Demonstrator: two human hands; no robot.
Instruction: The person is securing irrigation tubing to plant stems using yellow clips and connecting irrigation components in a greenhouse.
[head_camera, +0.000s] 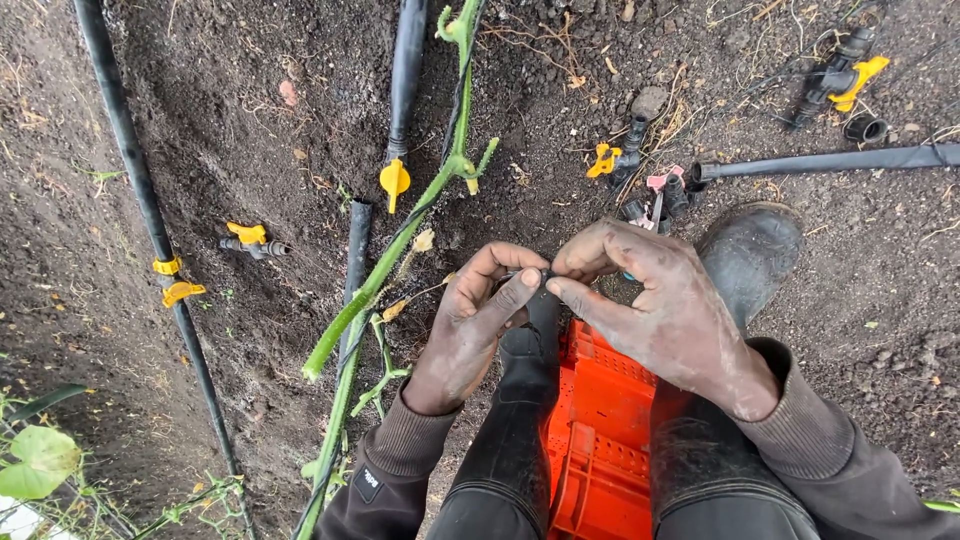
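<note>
The left hand (470, 325) and the right hand (655, 300) meet fingertip to fingertip over a small dark fitting (545, 277), pinched between thumb and forefinger on both sides; it is too small and too covered to tell its exact kind. Both hands are smeared with soil.

The fitting sits just above the upper edge of an orange plastic crate (600, 430), which lies on the ground between the person's legs in dark waterproof trousers. To the right of the crate stands a muddy rubber boot (750, 255).

Left of the crate a green plant stem (385, 270) runs slantwise across the soil (250, 110), alongside a short black pipe piece (357, 250). Farther left of the crate lies a loose yellow-handled valve (252, 240), and beyond it a long black irrigation pipe (140, 180) carrying yellow clips.

Above the crate, past the hands, another black pipe ends in a yellow valve handle (395, 180). Up and to the right of the crate lie small valves with yellow and pink handles (640, 180), a black pipe (830, 160) lying level, and one more yellow-handled valve (845, 80) near the top corner.
</note>
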